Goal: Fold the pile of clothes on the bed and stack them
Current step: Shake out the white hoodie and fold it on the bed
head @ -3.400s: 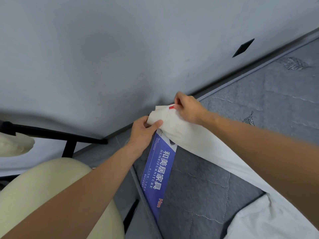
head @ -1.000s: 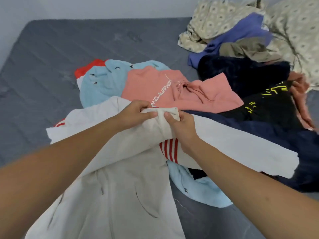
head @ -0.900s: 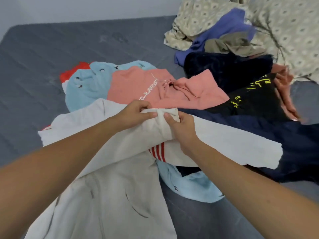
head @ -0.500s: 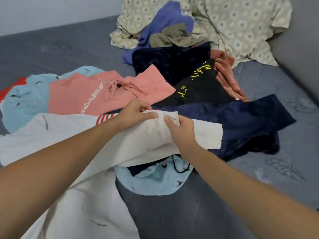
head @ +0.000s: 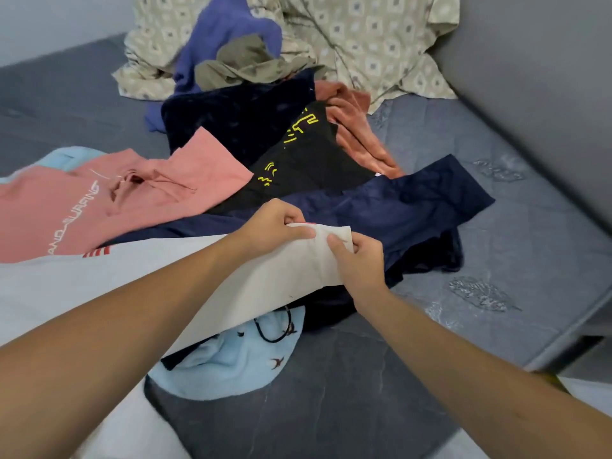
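Note:
A white garment with red stripes (head: pixel 139 276) stretches from the lower left to the middle of the bed. My left hand (head: pixel 275 226) and my right hand (head: pixel 359 260) both pinch its folded end, close together, above a navy garment (head: pixel 404 207). Behind lie a pink top with white lettering (head: pixel 99 200), a black garment with yellow print (head: pixel 308 160), a dark velvety piece (head: pixel 238 120) and a rust cloth (head: pixel 357 134). A light blue garment (head: pixel 231 359) pokes out beneath the white one.
The grey mattress (head: pixel 513 260) shows bare at right and near front. A patterned beige sheet (head: pixel 364 38) with purple (head: pixel 225 31) and olive (head: pixel 245 61) clothes is heaped at the back. A grey wall (head: pixel 546 77) runs along the right; the bed edge drops at lower right.
My hands carried the white garment's end from the wall side over to the pile and then rightward across it; the view swung right, and the sleeve end now lies gathered under my fingers.

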`<state>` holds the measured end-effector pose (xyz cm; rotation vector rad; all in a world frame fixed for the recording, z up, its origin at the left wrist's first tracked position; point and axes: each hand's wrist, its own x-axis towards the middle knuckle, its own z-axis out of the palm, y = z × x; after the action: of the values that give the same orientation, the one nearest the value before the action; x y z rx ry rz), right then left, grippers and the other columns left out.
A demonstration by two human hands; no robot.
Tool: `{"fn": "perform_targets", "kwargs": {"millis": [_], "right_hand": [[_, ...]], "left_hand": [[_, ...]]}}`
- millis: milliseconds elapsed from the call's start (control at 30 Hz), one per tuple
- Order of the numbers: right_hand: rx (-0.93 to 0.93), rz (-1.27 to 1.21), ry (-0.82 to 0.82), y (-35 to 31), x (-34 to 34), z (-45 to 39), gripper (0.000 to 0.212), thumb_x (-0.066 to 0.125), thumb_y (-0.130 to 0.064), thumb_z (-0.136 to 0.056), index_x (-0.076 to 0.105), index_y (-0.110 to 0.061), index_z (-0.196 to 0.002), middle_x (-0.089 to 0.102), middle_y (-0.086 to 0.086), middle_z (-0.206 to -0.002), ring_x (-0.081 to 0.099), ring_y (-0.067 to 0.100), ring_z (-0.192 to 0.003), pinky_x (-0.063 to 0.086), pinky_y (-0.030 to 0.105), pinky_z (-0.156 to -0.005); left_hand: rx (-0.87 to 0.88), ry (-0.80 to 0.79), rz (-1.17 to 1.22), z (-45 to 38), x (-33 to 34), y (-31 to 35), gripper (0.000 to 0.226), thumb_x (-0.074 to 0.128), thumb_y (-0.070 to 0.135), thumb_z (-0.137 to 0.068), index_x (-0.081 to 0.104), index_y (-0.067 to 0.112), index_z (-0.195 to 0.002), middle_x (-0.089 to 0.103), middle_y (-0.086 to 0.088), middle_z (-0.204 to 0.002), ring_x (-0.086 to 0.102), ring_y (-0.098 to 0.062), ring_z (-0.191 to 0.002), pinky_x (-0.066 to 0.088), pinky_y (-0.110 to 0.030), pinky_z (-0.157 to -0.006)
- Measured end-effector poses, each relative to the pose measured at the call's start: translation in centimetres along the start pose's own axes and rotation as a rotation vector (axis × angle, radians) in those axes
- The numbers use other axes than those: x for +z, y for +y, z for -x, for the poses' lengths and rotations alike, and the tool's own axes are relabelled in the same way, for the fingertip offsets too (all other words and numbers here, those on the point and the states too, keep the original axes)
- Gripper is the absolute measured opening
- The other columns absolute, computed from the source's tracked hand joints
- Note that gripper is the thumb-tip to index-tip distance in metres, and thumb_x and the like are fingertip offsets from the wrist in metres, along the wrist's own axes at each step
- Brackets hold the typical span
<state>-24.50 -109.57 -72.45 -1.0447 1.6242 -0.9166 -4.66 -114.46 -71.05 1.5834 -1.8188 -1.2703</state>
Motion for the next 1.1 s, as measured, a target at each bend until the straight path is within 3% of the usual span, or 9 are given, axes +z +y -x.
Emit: {"fn": "perform_targets", "kwargs": {"millis": [67, 167, 267, 367, 467, 667, 767, 900, 1100], "right_hand": [[0.005, 0.079, 0.031, 0.8, -0.7, -0.8, 0.028, 0.072, -0.023, -0.089, 0.063, -0.007, -0.069, 0.055, -0.005, -0.060, 0.049, 0.010, -0.058, 0.044, 0.032, -0.056], [-0.033, 0.308, 0.087, 1.5, -0.8, -1.5, 0.033, 0.074, -0.034, -0.083, 0.054, -0.019, -0.062, 0.052, -0.011, -0.055, 0.048, 0.010, -0.055, 0.042, 0.031, -0.054], [-0.148, 0.585, 0.123, 1.3, -0.3, -1.3, 0.026, 0.076, -0.040, -0.082, 0.052, -0.028, -0.082, 0.058, -0.011, -0.076, 0.057, 0.014, -0.072, 0.048, 0.035, -0.061], [-0.336, 0.771, 0.157, 1.0, 0.3, -1.3, 0.039, 0.081, -0.027, -0.079, 0.052, -0.027, -0.106, 0.051, -0.009, -0.103, 0.050, 0.018, -0.096, 0.049, 0.039, -0.075], [-0.533, 0.959, 0.130, 0.2, 1.7, -0.8, 0.040, 0.073, -0.008, -0.078, 0.058, -0.024, -0.112, 0.050, -0.003, -0.108, 0.047, 0.022, -0.099, 0.040, 0.037, -0.078], [-0.712, 1.010, -0.170, -1.8, 7.7, 2.0, 0.026, 0.067, -0.029, -0.088, 0.063, -0.026, -0.114, 0.055, -0.007, -0.106, 0.050, 0.021, -0.102, 0.032, 0.036, -0.095], [-0.732, 0.998, -0.332, -2.4, 11.8, 3.6, 0.029, 0.066, -0.031, -0.093, 0.064, -0.020, -0.120, 0.059, -0.002, -0.109, 0.054, 0.025, -0.103, 0.037, 0.039, -0.092], [-0.739, 0.950, -0.409, -3.4, 17.2, 5.9, 0.029, 0.064, -0.033, -0.097, 0.064, -0.018, -0.121, 0.059, 0.000, -0.111, 0.052, 0.027, -0.105, 0.040, 0.044, -0.089], [-0.769, 0.883, -0.475, -5.6, 25.0, 8.9, 0.019, 0.062, -0.039, -0.099, 0.064, -0.023, -0.109, 0.061, -0.006, -0.105, 0.053, 0.024, -0.104, 0.035, 0.042, -0.086]], "left_hand": [[-0.005, 0.013, -0.045, -0.9, 1.0, -0.2, 0.032, 0.084, 0.028, -0.086, 0.064, 0.019, -0.063, 0.051, 0.012, -0.058, 0.044, -0.004, -0.059, 0.036, -0.029, -0.060], [-0.066, 0.033, -0.187, -1.5, 2.1, -0.8, 0.033, 0.082, 0.044, -0.082, 0.065, 0.023, -0.064, 0.059, 0.008, -0.061, 0.050, -0.009, -0.061, 0.042, -0.036, -0.063], [-0.100, 0.088, -0.330, -1.0, 2.3, -1.4, 0.033, 0.080, 0.055, -0.081, 0.065, 0.030, -0.068, 0.063, 0.020, -0.066, 0.058, -0.007, -0.065, 0.041, -0.032, -0.060], [-0.095, 0.051, -0.397, 0.2, 1.2, -1.9, 0.026, 0.078, 0.055, -0.083, 0.067, 0.031, -0.081, 0.068, 0.016, -0.076, 0.063, -0.006, -0.078, 0.052, -0.036, -0.069], [-0.099, 0.012, -0.414, 2.2, -1.1, -2.6, 0.021, 0.078, 0.047, -0.086, 0.067, 0.030, -0.087, 0.070, 0.013, -0.082, 0.063, -0.009, -0.084, 0.055, -0.041, -0.076], [-0.116, 0.010, -0.495, 7.6, -6.6, -5.2, 0.020, 0.076, 0.048, -0.089, 0.065, 0.032, -0.091, 0.064, 0.015, -0.084, 0.061, -0.011, -0.085, 0.044, -0.031, -0.065], [-0.139, 0.038, -0.477, 11.1, -9.5, -6.7, 0.021, 0.075, 0.048, -0.090, 0.067, 0.029, -0.094, 0.068, 0.012, -0.092, 0.063, -0.013, -0.088, 0.052, -0.037, -0.074], [-0.127, 0.071, -0.465, 15.8, -13.4, -9.0, 0.017, 0.072, 0.042, -0.093, 0.066, 0.027, -0.096, 0.069, 0.012, -0.098, 0.062, -0.014, -0.093, 0.052, -0.042, -0.082], [-0.173, 0.184, -0.479, 22.6, -19.1, -14.0, 0.017, 0.067, 0.038, -0.095, 0.060, 0.023, -0.093, 0.065, 0.009, -0.093, 0.057, -0.019, -0.091, 0.049, -0.040, -0.078]]}}
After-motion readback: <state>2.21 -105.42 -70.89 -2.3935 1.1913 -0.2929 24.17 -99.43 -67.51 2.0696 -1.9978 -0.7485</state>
